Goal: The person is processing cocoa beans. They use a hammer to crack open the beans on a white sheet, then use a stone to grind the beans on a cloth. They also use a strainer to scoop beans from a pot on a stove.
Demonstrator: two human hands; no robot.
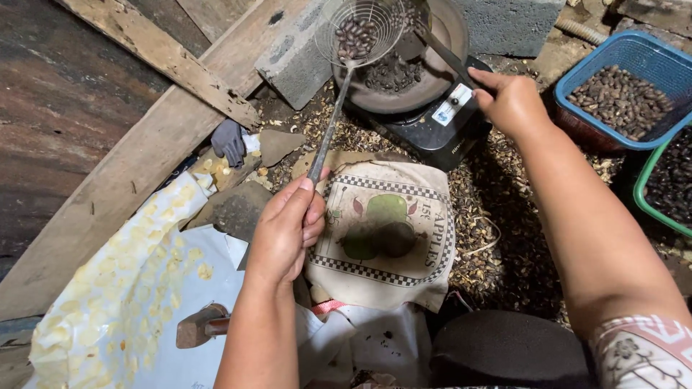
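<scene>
My left hand (287, 229) grips the long metal handle of a wire skimmer (358, 32), which holds several dark roasted nuts above a dark round pan (404, 90). The pan sits on a small black stove (440, 130) and has more dark nuts in it. My right hand (510, 101) holds the end of a dark rod-like handle (447, 54) that reaches into the pan.
A blue basket (620, 90) of dark nuts stands at the right, beside a green-rimmed basket (667, 187). A printed cloth (386, 230) lies on husk-strewn ground. Concrete blocks (295, 54), wooden planks (155, 50), a hammer (202, 325) and a floral sheet (122, 288) lie around.
</scene>
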